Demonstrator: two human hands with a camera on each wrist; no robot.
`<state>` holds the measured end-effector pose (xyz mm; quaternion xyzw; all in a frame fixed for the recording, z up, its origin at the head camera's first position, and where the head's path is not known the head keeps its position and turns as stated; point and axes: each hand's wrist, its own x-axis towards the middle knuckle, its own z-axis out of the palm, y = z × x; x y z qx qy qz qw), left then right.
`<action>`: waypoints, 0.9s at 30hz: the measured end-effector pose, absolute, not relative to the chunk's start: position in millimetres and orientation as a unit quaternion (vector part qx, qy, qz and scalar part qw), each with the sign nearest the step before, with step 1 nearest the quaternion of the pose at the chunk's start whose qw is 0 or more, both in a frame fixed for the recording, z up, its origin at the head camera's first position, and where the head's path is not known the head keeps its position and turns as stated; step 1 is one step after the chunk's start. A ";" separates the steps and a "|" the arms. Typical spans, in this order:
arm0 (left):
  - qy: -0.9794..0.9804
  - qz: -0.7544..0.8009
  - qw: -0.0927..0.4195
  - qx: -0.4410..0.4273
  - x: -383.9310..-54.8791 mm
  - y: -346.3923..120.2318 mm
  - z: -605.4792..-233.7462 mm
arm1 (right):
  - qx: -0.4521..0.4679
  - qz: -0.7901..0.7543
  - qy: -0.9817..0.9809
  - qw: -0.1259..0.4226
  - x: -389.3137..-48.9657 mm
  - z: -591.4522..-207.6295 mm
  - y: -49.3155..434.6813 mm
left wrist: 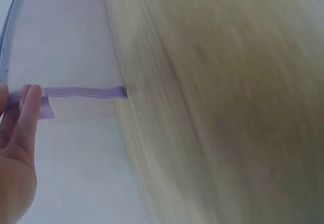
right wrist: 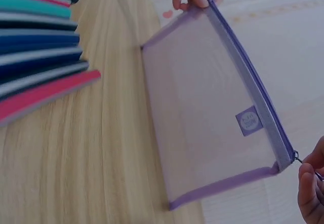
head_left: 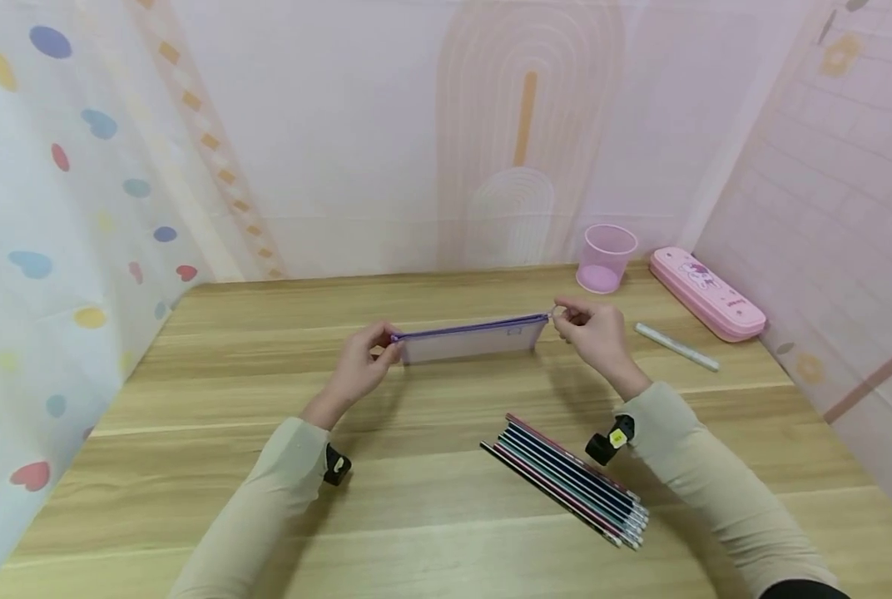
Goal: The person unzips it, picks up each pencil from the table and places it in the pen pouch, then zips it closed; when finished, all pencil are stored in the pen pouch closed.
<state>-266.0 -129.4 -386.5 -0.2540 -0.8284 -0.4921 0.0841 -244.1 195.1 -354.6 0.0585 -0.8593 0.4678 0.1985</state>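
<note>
Pouch (head_left: 472,342): left hand (head_left: 359,359) pinches one end, right hand (head_left: 594,334) its zipper pull (right wrist: 298,158). Right of it: one cup (head_left: 602,277), one case (head_left: 706,293).

Beige sleeves (head_left: 723,489), black wrist cameras (head_left: 602,450) (yellow mark (head_left: 617,437) on right).

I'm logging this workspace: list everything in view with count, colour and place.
table: one, wood-toned, centre
backdrop: count unclear, pale patterned, around table
mesh pouch: one, pale with purple trim, mid-table
pencils: several, dark, teal, red, front right
cup: one, translucent pink, back right
pencil case: one, pink, right edge
pen: one, whitish, near pencil case
wrist cameras: two, black, at wrists
sleeves: two, beige, forearms
left hand: one, bare, pinching pouch's left end
right hand: one, bare, pinching pouch's zipper pull
</note>
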 end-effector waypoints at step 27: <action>-0.849 -0.324 0.197 -0.368 -249.2 -109.4 -390.8 | -0.106 0.756 -0.636 -0.111 -249.0 -377.1 103.1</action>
